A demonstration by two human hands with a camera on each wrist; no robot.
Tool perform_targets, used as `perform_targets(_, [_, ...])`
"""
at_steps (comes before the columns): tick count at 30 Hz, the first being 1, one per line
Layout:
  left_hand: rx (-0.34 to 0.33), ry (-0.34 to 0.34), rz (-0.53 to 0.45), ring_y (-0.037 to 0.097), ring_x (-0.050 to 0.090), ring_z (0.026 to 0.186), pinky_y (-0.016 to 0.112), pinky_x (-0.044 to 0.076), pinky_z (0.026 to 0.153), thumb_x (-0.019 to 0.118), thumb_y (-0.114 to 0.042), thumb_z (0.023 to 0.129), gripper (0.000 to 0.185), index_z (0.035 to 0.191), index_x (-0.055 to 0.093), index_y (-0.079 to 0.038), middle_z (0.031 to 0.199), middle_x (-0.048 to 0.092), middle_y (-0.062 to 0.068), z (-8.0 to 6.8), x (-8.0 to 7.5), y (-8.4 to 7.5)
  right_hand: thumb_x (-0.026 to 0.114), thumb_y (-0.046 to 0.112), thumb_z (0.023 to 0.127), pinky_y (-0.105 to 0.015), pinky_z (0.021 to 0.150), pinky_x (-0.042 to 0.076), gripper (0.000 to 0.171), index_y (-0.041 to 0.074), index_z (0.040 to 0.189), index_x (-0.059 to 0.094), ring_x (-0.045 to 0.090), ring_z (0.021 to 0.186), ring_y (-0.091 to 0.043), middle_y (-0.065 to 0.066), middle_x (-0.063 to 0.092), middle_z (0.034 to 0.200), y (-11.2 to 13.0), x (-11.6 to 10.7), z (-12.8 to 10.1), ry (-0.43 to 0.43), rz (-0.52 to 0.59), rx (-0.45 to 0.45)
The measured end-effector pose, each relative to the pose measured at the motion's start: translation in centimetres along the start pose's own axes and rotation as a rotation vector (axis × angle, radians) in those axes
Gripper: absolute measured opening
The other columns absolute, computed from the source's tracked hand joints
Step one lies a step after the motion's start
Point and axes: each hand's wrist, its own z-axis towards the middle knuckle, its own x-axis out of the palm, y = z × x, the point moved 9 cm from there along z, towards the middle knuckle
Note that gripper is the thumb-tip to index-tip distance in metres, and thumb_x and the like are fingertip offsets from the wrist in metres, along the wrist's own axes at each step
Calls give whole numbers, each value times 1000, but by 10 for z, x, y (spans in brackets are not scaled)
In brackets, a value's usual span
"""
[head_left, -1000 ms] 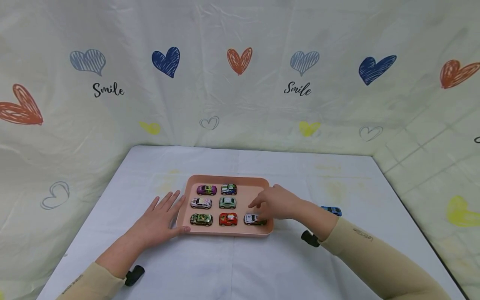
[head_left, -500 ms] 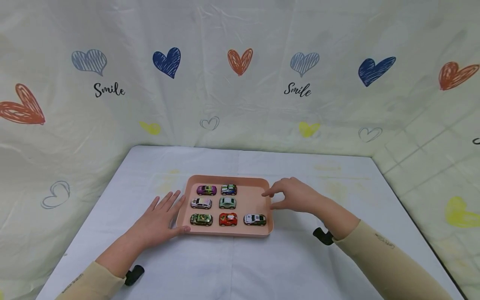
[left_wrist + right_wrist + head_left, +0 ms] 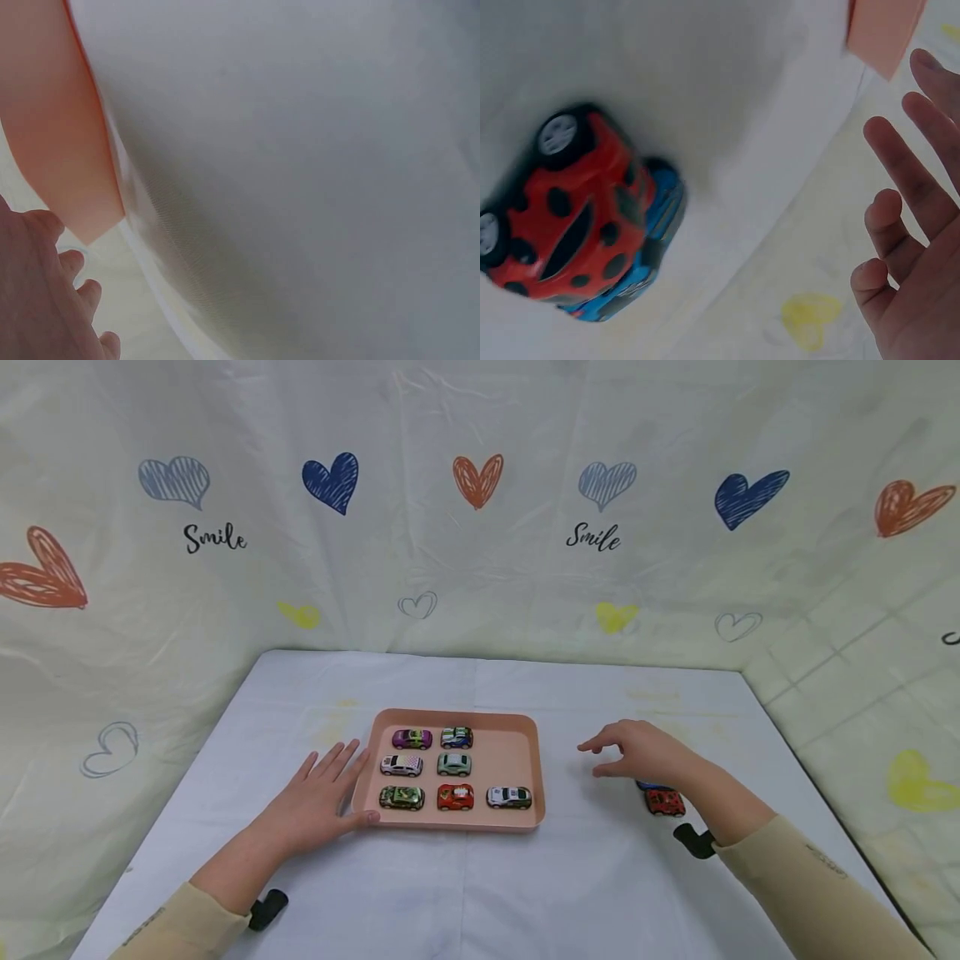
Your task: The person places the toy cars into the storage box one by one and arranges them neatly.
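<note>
The left hand (image 3: 318, 806) lies flat on the table (image 3: 480, 893), fingers straight and spread, its thumb against the front left corner of the pink tray (image 3: 525, 731); it holds nothing. The right hand (image 3: 645, 753) hovers over the table to the right of the tray, well clear of its right edge; the fingers are loosely extended and apart, and nothing is gripped.

The tray stands near the table's middle and carries seven toy cars: a purple car (image 3: 412, 739) and a white-and-blue car (image 3: 457, 738) along the far edge; a white car (image 3: 401, 765) and a pale green car (image 3: 454, 765) in the middle row; a green patterned car (image 3: 402, 797), a red car (image 3: 455, 797) and a white striped car (image 3: 509, 797) along the near edge. The right column's far and middle places are bare.

Two cars lie on the table towards its right edge, just under the right wrist: a red spotted car (image 3: 664, 802) and, touching it on the far side, a blue car (image 3: 641, 262), mostly hidden in the head view.

Probable hazards: the two loose cars touch, so a pinch on one may push the other, which, being wheeled, could roll towards the right edge; the wrist or sleeve (image 3: 795, 877), being so close above them, could knock either car; a shove on the tray could shift the parked rows.
</note>
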Motion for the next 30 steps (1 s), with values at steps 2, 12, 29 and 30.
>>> perform_targets(2, [5,-6,-2,36,14,150,58,8,120,47,-82,83,105,158,25,-12,164,18,12,0,-1,-1,77,30,87,-46,89,52,38,19,123,72,61,112,-29,0,69,117,-14,2,-7,15,20,29])
perform_targets(12, [8,-19,-17,36,16,150,58,10,120,56,-74,84,101,157,28,-11,163,21,13,-1,-5,-6,77,32,86,-40,78,52,40,18,124,71,59,101,-26,-6,66,120,-76,2,-44,81,41,153])
perform_targets(29, [9,-13,9,36,16,150,58,10,120,53,-75,85,100,158,26,-12,164,20,12,-1,-3,-3,76,17,87,-46,81,54,36,11,121,72,56,113,-41,-17,65,124,-104,11,-47,179,132,195])
perform_targets(30, [10,-14,7,36,16,150,58,10,120,53,-75,85,100,158,26,-12,164,20,12,0,-4,-3,76,17,86,-46,81,54,35,11,121,72,56,113,-41,-17,65,124,-105,11,-46,184,131,195])
